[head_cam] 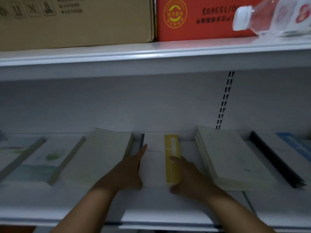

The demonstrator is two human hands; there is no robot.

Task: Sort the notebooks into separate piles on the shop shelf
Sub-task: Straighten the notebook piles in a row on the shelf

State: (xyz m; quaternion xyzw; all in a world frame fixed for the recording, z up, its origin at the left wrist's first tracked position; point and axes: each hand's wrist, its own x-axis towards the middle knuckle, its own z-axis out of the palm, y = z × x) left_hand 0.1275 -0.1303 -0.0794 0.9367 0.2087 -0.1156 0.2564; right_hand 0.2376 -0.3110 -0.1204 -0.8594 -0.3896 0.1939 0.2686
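I see both hands bracketing the yellow-spined notebook (158, 158) mid-shelf (168, 204), left hand (129, 170) flat-fingered against its left edge, right hand (186, 175) gripping the spine side (squaring its pile, I judge).

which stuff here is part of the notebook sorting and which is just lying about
Part of the job:
- yellow-spined notebook, with the left hand and right hand at its sides
- cream pile
- left pile
- black-spined notebook
- shelf

Lying about:
- brown box
- red box
- bottle
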